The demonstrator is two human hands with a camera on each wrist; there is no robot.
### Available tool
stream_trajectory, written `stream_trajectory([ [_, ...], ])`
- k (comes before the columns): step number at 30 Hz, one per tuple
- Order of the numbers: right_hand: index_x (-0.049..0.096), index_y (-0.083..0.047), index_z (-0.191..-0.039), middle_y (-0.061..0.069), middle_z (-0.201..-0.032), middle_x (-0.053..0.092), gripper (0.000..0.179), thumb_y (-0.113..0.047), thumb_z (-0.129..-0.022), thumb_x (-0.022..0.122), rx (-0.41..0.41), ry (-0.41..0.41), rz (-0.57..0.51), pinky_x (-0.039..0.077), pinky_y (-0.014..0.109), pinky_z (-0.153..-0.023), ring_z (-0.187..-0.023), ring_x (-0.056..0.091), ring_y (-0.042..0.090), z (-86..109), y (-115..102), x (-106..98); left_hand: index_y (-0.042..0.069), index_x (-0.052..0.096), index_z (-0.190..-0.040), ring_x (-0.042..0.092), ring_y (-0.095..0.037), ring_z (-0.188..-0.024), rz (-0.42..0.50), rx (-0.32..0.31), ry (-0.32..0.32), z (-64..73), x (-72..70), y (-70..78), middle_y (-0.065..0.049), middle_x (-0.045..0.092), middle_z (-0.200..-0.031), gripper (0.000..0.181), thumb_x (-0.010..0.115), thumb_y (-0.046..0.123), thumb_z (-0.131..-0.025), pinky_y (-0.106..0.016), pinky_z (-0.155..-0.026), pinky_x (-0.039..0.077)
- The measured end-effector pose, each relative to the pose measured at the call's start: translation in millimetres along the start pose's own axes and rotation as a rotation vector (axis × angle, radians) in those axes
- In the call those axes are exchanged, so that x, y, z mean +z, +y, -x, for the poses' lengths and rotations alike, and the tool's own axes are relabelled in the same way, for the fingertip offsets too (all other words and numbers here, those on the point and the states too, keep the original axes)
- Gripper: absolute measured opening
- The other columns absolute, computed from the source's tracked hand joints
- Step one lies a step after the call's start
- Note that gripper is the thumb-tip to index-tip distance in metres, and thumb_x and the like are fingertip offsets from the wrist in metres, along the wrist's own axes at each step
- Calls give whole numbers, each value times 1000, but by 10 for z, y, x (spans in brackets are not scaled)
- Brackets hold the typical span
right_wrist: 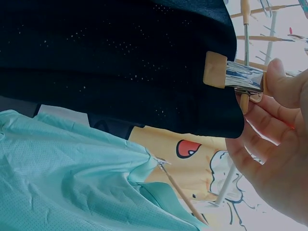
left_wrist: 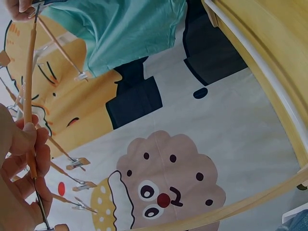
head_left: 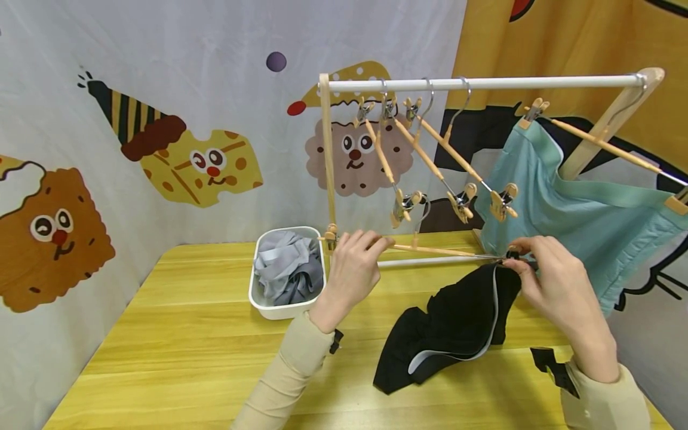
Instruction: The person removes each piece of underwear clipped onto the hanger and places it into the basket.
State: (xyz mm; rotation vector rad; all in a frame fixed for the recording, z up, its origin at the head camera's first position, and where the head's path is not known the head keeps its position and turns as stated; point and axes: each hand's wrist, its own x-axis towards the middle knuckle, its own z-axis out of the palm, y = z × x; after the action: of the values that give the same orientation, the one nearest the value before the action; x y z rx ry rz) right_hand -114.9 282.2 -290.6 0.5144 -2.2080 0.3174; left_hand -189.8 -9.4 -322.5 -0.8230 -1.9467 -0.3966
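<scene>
A wooden clip hanger (head_left: 435,249) runs between both hands, low in front of the rack. My left hand (head_left: 356,263) grips its bar near the left clip (head_left: 331,237), fingers curled round the wood in the left wrist view. At the other end my right hand (head_left: 556,286) pinches the right clip (right_wrist: 238,77), thumb on one side and fingers on the other. That clip's wooden pad lies on the edge of a black garment (head_left: 457,319) with a pale stripe. The garment hangs from there, its lower part on the table.
A white clothes rack (head_left: 484,82) carries several more clip hangers (head_left: 414,143). Turquoise shorts (head_left: 586,197) hang clipped at its right end. A white basket (head_left: 258,298) with grey clothing (head_left: 287,266) stands on the wooden table (head_left: 177,346), left of the rack.
</scene>
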Motion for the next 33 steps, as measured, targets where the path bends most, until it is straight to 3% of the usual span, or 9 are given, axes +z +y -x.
stream_trajectory([
  [3, 60, 6, -99, 16, -84, 62, 20, -5, -84, 69, 2, 5, 7, 39, 33, -71, -79, 57, 28, 0, -2, -1, 16, 71, -94, 61, -16, -78, 2, 2, -1, 0, -1, 4, 1, 68, -87, 43, 57, -13, -66, -25, -60, 37],
  [10, 60, 6, -97, 16, -82, 63, 32, 9, -68, 75, 18, 8, 28, 39, 33, -69, -77, 56, 27, -24, -25, 1, 16, 72, -95, 61, -15, -77, 11, -9, -17, -1, -9, 10, 2, 68, -87, 42, 56, -13, -68, -25, -59, 36],
  [19, 61, 5, -93, 15, -78, 62, 26, 11, -70, 70, -4, 47, 20, 37, 34, -69, -77, 54, 26, -49, -21, 5, 17, 72, -95, 61, -15, -77, 14, -13, -9, -7, -6, 11, 2, 68, -87, 44, 55, -13, -68, -24, -59, 36],
  [26, 59, 4, -99, 15, -84, 60, 30, 10, -72, 71, 50, -16, 9, 40, 39, -71, -82, 54, 28, -33, -56, -4, 17, 72, -95, 61, -15, -78, 13, -13, -16, -6, -19, 14, 2, 68, -87, 43, 56, -13, -68, -24, -60, 37],
  [30, 61, 5, -105, 19, -91, 63, 30, 0, -78, 71, 75, -7, 36, 43, 47, -73, -87, 55, 33, -20, -97, 3, 17, 72, -97, 61, -15, -77, 15, -16, -27, -4, -21, 13, 2, 68, -87, 44, 56, -13, -68, -24, -60, 37],
  [33, 61, 7, -113, 23, -99, 65, 41, -28, -91, 61, 52, 50, 102, 44, 53, -75, -93, 55, 39, -20, -141, 30, 17, 72, -98, 61, -15, -77, 23, -21, -29, 1, -17, 11, 2, 68, -88, 46, 57, -14, -66, -24, -59, 37],
])
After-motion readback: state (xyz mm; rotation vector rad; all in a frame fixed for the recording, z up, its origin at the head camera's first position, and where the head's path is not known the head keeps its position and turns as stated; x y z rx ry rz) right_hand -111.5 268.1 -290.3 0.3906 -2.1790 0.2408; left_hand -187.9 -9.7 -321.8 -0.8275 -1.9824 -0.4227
